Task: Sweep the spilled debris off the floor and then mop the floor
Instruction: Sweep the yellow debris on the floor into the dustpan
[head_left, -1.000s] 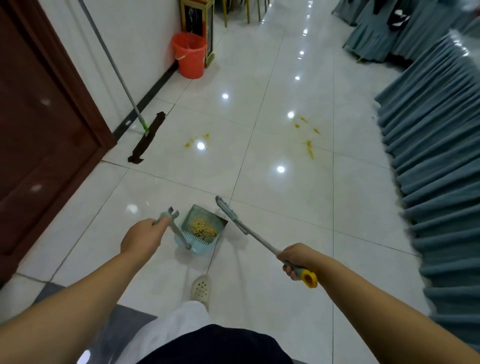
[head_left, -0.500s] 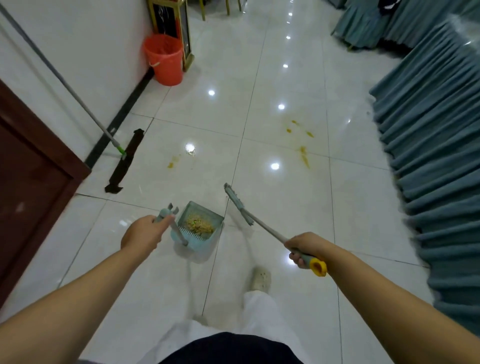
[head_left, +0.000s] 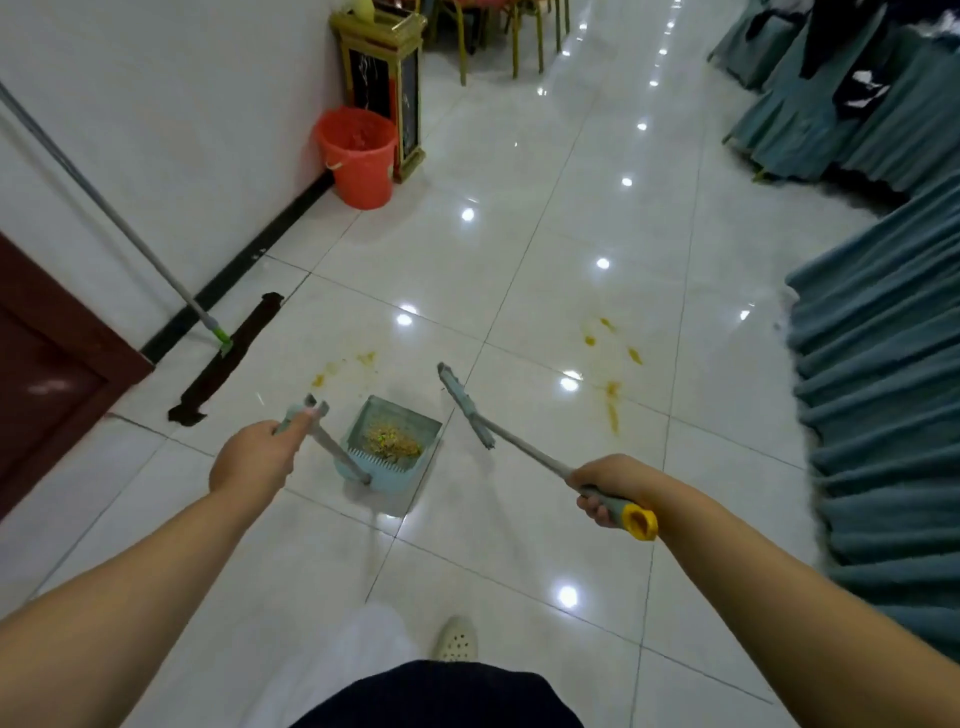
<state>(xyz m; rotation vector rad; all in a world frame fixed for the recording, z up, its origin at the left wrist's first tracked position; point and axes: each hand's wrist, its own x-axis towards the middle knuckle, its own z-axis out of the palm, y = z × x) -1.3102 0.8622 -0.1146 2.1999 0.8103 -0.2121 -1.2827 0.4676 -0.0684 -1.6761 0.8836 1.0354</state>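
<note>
Left hand grips the dustpan handle, pan of debris hanging just right of it, while right hand clenches the broom handle, head angled up-left above the floor.

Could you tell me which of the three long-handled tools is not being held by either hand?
The mop leaning against the wall; the dustpan and broom are each held.

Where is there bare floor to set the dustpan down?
Bare tiles lie between the dustpan and the person's shoe, and ahead toward the orange bucket. It is crowded near the mop, both yellow stain patches and the draped cloth.
</note>
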